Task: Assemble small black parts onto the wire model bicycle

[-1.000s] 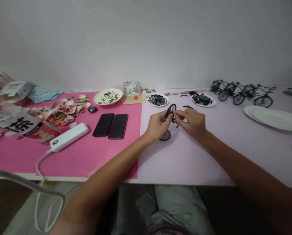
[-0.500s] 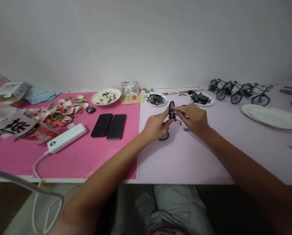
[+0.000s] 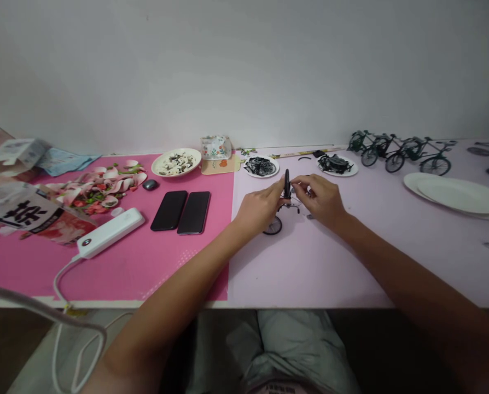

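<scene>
A small dark model bicycle [image 3: 287, 186] is between my hands above the pale right half of the table, one wheel upright at my fingertips. Its other wheel [image 3: 273, 225] shows below my left hand [image 3: 258, 210], which is closed on the model from the left. My right hand [image 3: 320, 200] pinches at the raised wheel's right side; any small part between its fingertips is too small to make out. Behind them, one white plate [image 3: 277, 169] holds dark wheel-like parts and another plate [image 3: 354, 171] holds black parts.
Several model bicycles [image 3: 400, 152] stand at the back right, near stacked white plates [image 3: 466, 196]. On the pink left half lie two phones [image 3: 194, 212], a white power bank [image 3: 111, 232] with a cable, petal-like pieces [image 3: 100, 189], a bowl [image 3: 158, 167] and a drink package [image 3: 39, 210].
The model has turned so that its raised wheel is seen nearly edge-on. My left fingers have shifted along it, and my right hand has moved slightly left.
</scene>
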{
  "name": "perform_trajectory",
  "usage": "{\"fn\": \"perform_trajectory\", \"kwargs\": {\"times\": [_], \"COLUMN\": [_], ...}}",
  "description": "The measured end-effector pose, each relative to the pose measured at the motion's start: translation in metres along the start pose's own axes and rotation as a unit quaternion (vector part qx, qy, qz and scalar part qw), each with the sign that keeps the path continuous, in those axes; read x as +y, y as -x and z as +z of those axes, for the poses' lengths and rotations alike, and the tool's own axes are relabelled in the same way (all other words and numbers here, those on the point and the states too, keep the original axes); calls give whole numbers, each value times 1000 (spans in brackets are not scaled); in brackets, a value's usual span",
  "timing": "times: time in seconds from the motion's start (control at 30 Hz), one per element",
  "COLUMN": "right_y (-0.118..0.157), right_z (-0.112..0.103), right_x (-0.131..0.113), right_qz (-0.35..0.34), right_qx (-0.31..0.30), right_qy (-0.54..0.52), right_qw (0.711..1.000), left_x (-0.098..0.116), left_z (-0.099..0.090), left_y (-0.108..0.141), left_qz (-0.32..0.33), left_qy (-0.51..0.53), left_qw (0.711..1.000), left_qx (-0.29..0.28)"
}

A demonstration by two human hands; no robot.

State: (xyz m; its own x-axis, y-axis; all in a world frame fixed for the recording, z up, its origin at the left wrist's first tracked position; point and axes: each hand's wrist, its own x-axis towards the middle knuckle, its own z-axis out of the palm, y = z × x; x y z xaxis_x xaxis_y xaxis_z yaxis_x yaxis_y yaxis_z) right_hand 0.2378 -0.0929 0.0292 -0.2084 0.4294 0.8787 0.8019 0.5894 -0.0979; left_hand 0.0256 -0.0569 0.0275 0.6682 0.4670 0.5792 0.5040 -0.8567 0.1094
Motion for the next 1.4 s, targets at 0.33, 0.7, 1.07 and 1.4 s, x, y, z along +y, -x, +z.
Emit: {"fn": "perform_trajectory", "kwargs": {"times": [0.33,0.7,1.07,1.4], "right_y": [2,4,5,5], "right_z": [2,9,13,3], "right_x": [-5,-26,-33,1], "right_qz": [61,232,305,22], "right_qx": [12,31,31,4], "right_qy": [-22,-169,-226,30], "right_qw": [998,957,925,999], "left_x": [-3,-4,-9,-4], "left_z": [5,10,12,5], "left_y": [1,3,4,1], "left_qz": [24,33,51,32], "left_qy": [-11,-41,-37,-16], "left_qw": [999,998,997,999], "left_qx": [18,34,40,33]}}
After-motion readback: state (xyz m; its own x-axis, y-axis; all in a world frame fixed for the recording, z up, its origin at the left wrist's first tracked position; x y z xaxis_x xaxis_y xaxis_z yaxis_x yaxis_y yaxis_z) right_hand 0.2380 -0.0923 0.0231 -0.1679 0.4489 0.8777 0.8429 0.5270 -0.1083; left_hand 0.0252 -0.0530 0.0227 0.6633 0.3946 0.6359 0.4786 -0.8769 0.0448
